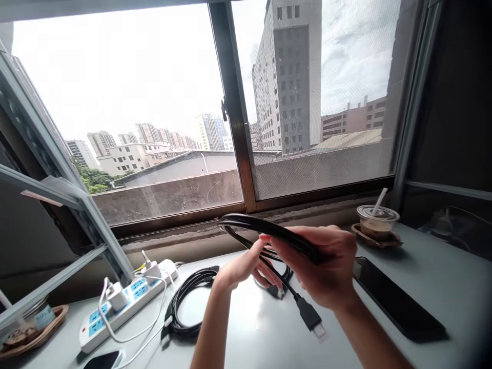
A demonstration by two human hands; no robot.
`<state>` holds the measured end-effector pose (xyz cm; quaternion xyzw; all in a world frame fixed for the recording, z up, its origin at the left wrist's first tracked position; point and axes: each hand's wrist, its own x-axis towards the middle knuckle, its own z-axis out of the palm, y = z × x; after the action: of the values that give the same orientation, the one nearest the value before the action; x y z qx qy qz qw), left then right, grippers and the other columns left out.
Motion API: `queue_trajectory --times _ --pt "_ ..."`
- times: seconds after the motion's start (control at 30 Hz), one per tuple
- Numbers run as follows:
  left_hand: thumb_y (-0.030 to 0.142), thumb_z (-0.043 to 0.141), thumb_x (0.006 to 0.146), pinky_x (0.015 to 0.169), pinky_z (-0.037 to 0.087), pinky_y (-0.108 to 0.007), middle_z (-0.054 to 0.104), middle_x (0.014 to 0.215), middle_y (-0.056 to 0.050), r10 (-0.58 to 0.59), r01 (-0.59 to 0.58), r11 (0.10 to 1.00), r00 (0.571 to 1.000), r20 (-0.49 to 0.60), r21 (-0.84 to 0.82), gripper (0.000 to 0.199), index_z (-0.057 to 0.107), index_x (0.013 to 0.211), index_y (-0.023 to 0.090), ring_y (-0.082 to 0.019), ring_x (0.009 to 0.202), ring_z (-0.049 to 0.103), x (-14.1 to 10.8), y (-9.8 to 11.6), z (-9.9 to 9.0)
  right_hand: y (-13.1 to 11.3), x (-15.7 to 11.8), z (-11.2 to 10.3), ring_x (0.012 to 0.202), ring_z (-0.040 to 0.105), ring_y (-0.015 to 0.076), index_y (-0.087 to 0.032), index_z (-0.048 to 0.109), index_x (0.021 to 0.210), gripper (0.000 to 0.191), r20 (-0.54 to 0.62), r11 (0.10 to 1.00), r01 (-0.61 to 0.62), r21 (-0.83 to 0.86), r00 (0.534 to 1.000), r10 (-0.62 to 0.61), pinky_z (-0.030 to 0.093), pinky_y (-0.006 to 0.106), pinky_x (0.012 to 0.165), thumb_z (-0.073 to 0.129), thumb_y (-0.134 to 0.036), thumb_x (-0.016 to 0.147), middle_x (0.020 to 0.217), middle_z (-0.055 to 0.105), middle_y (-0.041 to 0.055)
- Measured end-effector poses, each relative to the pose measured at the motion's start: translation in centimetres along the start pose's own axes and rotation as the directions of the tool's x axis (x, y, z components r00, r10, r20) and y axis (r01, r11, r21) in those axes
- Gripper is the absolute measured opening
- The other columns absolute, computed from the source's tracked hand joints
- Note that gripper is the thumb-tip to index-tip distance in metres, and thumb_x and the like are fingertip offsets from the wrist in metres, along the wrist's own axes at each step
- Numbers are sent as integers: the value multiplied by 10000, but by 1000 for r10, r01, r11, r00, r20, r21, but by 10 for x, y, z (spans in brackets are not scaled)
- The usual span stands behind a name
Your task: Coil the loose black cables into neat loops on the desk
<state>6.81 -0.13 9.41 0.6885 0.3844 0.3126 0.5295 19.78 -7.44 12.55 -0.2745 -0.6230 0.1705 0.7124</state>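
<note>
Looped black cable [269,228] is gripped in my right hand [325,266], its coil reaching left above the table. From it hangs a cable end with a black plug [308,313]. My left hand [246,269] is beside the loops, its thumb and index fingertip at the cable and its other fingers spread below; whether it grips a strand is not clear. Behind my hands, partly hidden, another black cable with a connector [277,291] lies on the table. A coiled black cable [180,302] with plugs rests left of my left forearm.
A white power strip [130,302] with chargers and white cords lies at the left, a phone [103,360] in front of it. At the right are a black flat device [400,302] and a drink cup [376,223] on a brown holder. A window stands behind the table [249,341].
</note>
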Motion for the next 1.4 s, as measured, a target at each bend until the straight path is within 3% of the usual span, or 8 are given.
queue_trajectory --times 0.17,0.4,0.53,0.63,0.93,1.1,1.27,1.4 --pt "491 412 871 796 500 -309 706 970 -78 147 -175 975 970 -193 -137 357 559 973 183 -196 896 659 10 6 -11 38 13 6 251 222 40 -207 716 759 166 -153 908 -49 417 981 123 208 179 261 664 -364 777 301 322 -99" --pt "607 391 829 706 507 -328 542 439 33 256 -324 944 836 -485 -61 412 411 769 200 -220 628 679 10 14 -19 78 35 12 287 236 24 -202 592 928 369 -1 762 -327 559 919 394 299 141 262 636 -522 750 426 373 -123" --pt "507 383 861 590 495 -270 387 365 104 282 -284 955 764 -581 90 318 419 778 202 -182 497 642 -6 19 -27 76 28 11 393 445 52 -247 520 1132 422 -177 994 -107 27 978 110 448 182 370 665 -376 757 642 545 -75" --pt "371 417 854 479 456 -231 476 401 82 270 -121 953 755 -597 277 195 433 758 202 -151 418 591 -19 23 -29 77 22 10 518 517 70 -279 490 1204 466 -144 958 137 -252 974 -177 409 160 374 659 -298 770 803 591 -23" --pt "322 593 735 248 211 -175 345 369 111 282 -346 937 681 -676 43 191 457 660 210 -54 263 240 -22 31 -27 73 18 17 545 537 66 -256 624 1090 306 -69 958 253 -137 962 -264 387 171 411 659 -314 791 830 661 -14" --pt "358 656 734 291 114 -169 307 393 102 382 -449 883 520 -764 136 259 483 641 189 -28 320 207 -22 29 -32 70 7 33 497 499 68 -274 641 1152 285 -149 936 352 -21 924 -352 396 214 434 510 -240 902 874 685 7" --pt "379 709 697 324 93 -161 262 380 102 204 -264 964 820 -535 -38 403 380 571 183 -9 335 180 -28 37 -28 78 15 26 544 483 98 -282 632 1193 325 -166 903 370 -219 898 -408 412 233 489 483 -202 915 640 541 -14" --pt "395 798 598 342 106 -135 271 421 117 178 -249 957 909 -376 -147 447 411 637 175 8 364 173 -29 41 -22 80 25 14 647 530 95 -316 581 1248 391 -53 889 399 -226 906 -420 444 230 558 461 -140 920 765 564 3"
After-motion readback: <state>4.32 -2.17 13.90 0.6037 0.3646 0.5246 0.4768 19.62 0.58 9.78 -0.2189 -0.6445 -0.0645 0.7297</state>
